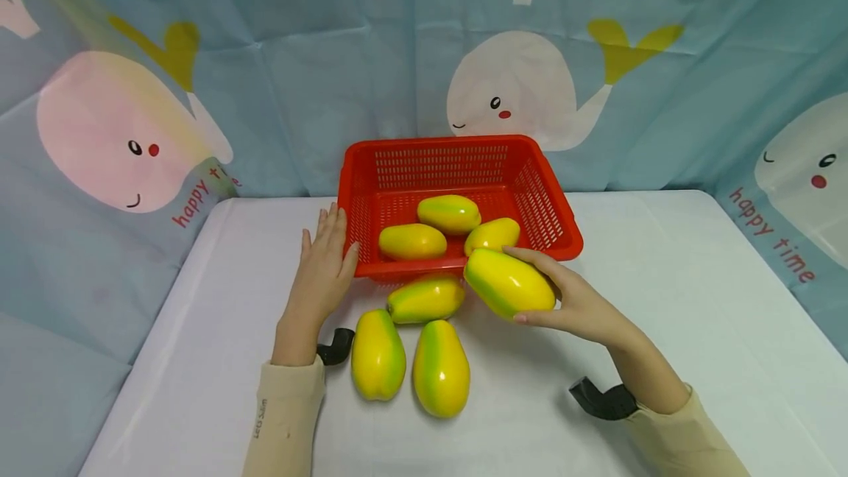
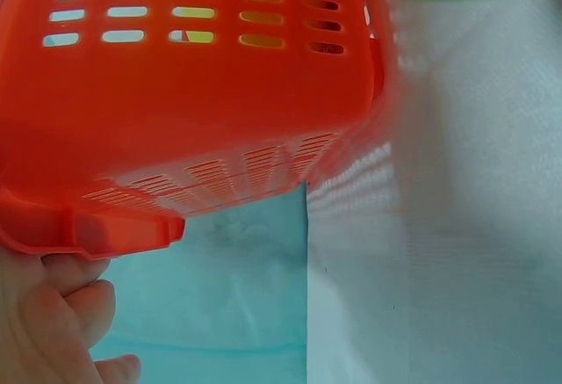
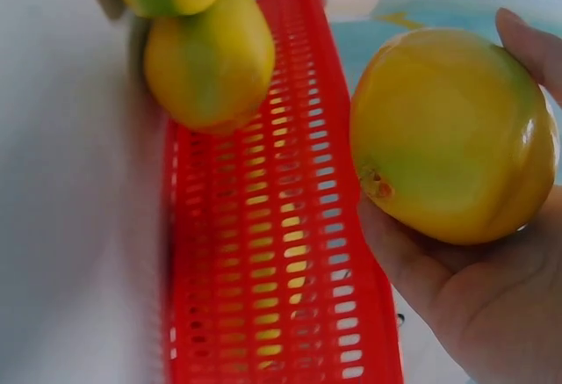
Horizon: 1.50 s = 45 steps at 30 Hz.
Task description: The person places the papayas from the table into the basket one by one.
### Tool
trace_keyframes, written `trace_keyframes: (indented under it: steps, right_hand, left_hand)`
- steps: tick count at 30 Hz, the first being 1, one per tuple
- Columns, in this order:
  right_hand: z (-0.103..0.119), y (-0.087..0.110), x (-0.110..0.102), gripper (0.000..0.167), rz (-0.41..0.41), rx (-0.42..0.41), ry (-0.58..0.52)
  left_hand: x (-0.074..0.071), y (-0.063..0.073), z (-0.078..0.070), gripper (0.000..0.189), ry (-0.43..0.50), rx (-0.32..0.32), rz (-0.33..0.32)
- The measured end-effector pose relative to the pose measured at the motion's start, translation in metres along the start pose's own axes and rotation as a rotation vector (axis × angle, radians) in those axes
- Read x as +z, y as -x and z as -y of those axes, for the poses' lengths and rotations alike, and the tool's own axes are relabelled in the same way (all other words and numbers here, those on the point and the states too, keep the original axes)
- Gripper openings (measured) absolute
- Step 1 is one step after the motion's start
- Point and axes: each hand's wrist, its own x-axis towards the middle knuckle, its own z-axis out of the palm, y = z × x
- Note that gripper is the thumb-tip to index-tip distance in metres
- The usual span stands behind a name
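Observation:
In the head view my right hand (image 1: 583, 304) grips a yellow-green papaya (image 1: 509, 284) just over the front rim of a red plastic basket (image 1: 570, 245). Thumb and fingers clasp its sides; its stem end (image 3: 376, 184) shows in the right wrist view. My left hand (image 1: 322, 260) rests against the basket's left rim, fingers stretched along it; part of that hand (image 2: 57, 314) appears below the rim in the left wrist view. Inside the basket lie three papayas, one at the back (image 1: 449, 213), one at left (image 1: 412, 241) and one at right (image 1: 493, 234).
Three more papayas lie on the white table (image 1: 662, 300) before the basket: one crosswise (image 1: 426, 299) close to its front wall, two lengthwise, at left (image 1: 378, 355) and right (image 1: 442, 368). A blue whale-print curtain (image 1: 391, 43) stands behind. Black wrist mounts (image 1: 603, 398) jut from both sleeves.

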Motion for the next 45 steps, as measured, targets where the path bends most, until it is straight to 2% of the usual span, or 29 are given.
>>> trace_keyframes:
  steps: [9,20,29,36,45]
  right_hand:
    - [0.008,-0.025,-0.003,0.074,-0.044,0.013,-0.037]
    - [0.0,-0.061,-0.003,0.07,-0.082,0.044,-0.129]
    - [-0.001,-0.089,-0.001,0.074,-0.094,0.13,-0.081]
    - [-0.007,-0.111,0.002,0.076,-0.058,0.224,-0.062]
    - [-0.019,-0.13,0.007,0.077,-0.045,0.263,-0.047]
  left_hand:
    - [0.001,0.0,-0.001,0.06,-0.005,-0.003,0.006]
    - [0.003,0.001,-0.001,0.06,-0.004,-0.004,0.012]
    - [0.005,0.002,0.0,0.06,0.006,-0.005,0.005]
    - [0.005,0.003,0.001,0.061,-0.009,-0.017,0.002]
    - [0.0,0.002,0.0,0.06,-0.007,-0.008,-0.015]
